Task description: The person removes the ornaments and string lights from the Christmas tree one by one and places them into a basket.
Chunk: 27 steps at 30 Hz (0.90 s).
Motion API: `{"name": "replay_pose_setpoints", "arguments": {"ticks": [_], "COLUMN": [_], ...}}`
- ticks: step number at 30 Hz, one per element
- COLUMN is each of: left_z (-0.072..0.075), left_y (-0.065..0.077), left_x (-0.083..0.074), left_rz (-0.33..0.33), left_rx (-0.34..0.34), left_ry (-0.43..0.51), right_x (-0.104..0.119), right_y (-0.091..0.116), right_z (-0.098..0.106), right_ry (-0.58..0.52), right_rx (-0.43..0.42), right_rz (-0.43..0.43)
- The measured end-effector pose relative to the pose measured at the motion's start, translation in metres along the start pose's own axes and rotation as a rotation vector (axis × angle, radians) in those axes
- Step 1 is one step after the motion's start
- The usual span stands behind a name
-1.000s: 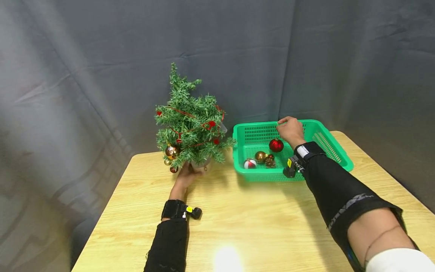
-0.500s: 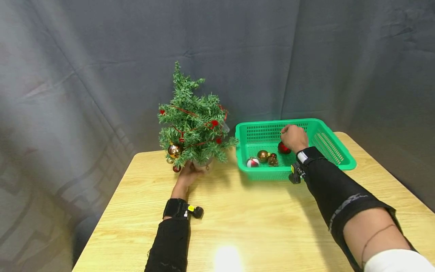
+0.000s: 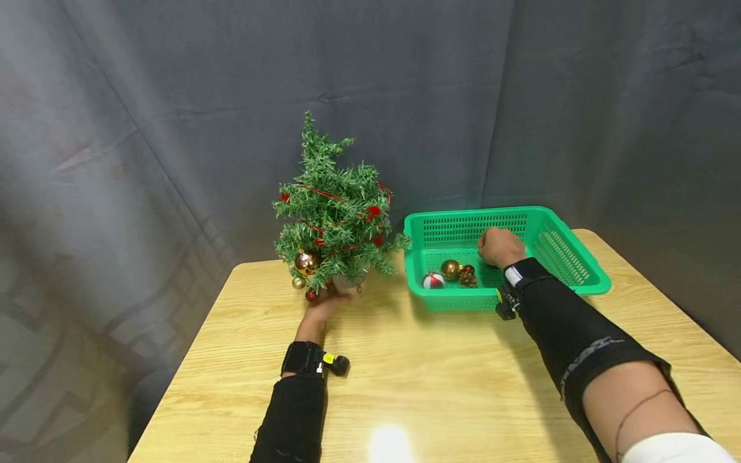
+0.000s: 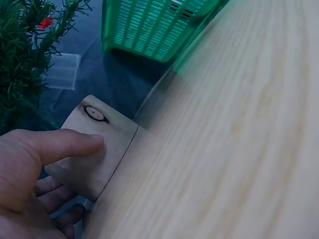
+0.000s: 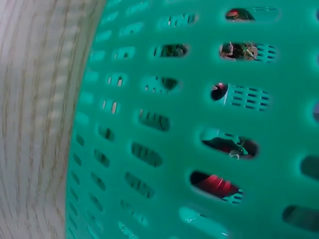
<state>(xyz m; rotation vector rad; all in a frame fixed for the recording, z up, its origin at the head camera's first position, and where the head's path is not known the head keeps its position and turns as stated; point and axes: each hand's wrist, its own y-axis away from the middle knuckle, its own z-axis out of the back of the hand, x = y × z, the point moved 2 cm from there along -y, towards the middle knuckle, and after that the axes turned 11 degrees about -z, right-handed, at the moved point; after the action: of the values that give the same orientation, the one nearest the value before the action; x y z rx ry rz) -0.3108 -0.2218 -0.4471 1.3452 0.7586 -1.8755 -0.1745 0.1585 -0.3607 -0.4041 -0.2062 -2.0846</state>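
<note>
A small artificial Christmas tree (image 3: 341,222) stands at the left, hung with red garland, gold baubles and a small red bauble. Low on it, my left hand (image 3: 324,308) grips the pale base (image 4: 99,144), thumb across the front and other fingers behind. Inside the green plastic basket (image 3: 451,301), my right hand (image 3: 500,247) is curled low over the red bauble. That bauble is hidden by the hand in the head view; red (image 5: 217,185) shows through the basket slots in the right wrist view. How the fingertips hold it is hidden.
Left of my right hand in the basket lie a white-and-red bauble (image 3: 433,280), a gold bauble (image 3: 450,269), a pine cone (image 3: 467,278) and a small dark red ball (image 3: 468,269). The wooden table (image 3: 440,373) ends at a grey curtain (image 3: 405,96).
My right hand has lowered deeper into the basket. The red bauble, earlier seen below its fingers, shifted right with it and is now behind the hand. My left hand keeps its hold.
</note>
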Motion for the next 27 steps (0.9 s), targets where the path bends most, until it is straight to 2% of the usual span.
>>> {"name": "replay_pose_setpoints", "arguments": {"ticks": [6,13,16,20,27], "left_z": [0.006,0.012,0.013,0.013,0.012], "left_y": [0.001,-0.004,-0.002,0.002,0.0], "left_x": [0.002,0.005,0.006,0.007,0.009], "left_rz": [0.055,0.02,0.02,0.054,-0.003], "left_rx": [0.023,0.072,0.077,0.086,0.09], "left_ry": [-0.052,0.073,0.066,0.034,0.045], "right_x": [0.005,0.012,0.013,0.014,0.013], "right_y": [0.004,0.009,0.012,0.017,0.023], "right_z": [0.001,0.001,0.0,-0.001,-0.002], "right_ry": [0.019,0.022,0.013,0.008,-0.002], "right_rx": [-0.014,-0.041,-0.05,-0.06,-0.062], "right_rz": [-0.005,-0.033,-0.034,-0.027,-0.055]}}
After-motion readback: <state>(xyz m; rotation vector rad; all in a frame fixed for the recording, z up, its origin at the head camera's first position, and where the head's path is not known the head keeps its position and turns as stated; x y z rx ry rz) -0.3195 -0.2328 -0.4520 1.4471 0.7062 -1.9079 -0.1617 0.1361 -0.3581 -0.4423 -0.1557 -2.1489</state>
